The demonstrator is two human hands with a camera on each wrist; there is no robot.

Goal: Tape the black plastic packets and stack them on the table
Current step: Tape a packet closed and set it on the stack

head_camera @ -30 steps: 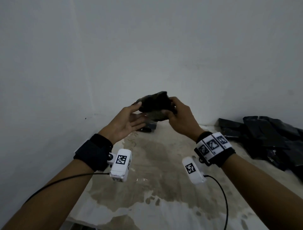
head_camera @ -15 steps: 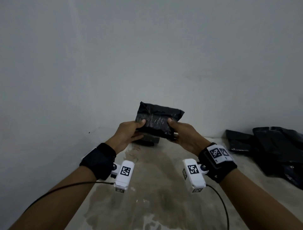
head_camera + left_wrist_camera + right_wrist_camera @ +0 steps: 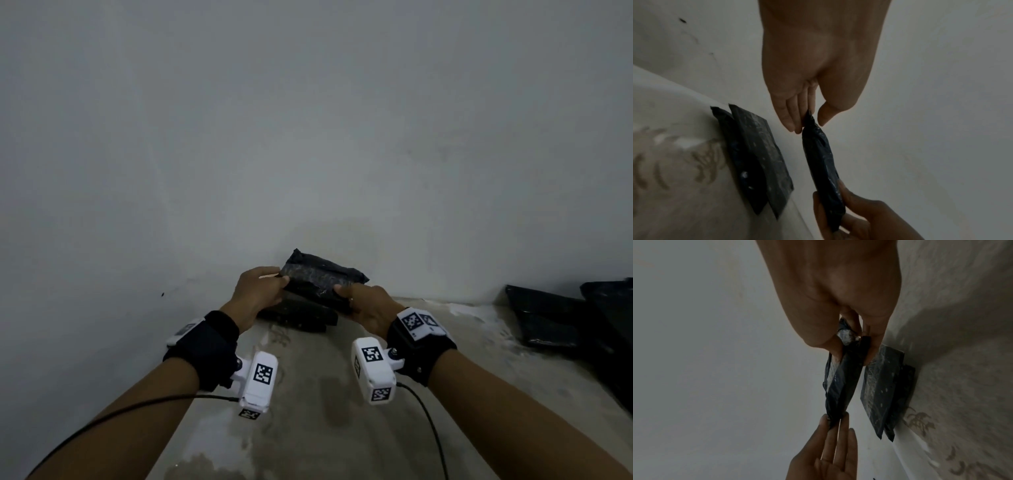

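Observation:
A taped black plastic packet (image 3: 318,279) hangs just above the table, held by its two ends. My left hand (image 3: 262,291) pinches its left end between thumb and fingers; the left wrist view shows that pinch on the packet (image 3: 821,160). My right hand (image 3: 364,305) grips the right end, thumb on top; in the right wrist view the packet (image 3: 840,386) sits between thumb and fingers. Right below lies a small stack of black packets (image 3: 301,317) against the wall, two of them seen in the wrist views (image 3: 758,155) (image 3: 885,391). A gap separates the held packet from the stack.
The stained pale table (image 3: 318,411) runs up to a white wall (image 3: 308,137) at the back and left. A pile of loose black plastic bags (image 3: 565,318) lies at the right, near the wall.
Both hands have carried the packet forward and down, from chest height to just over the stack by the wall. The left hand went from open under it to pinching its end.

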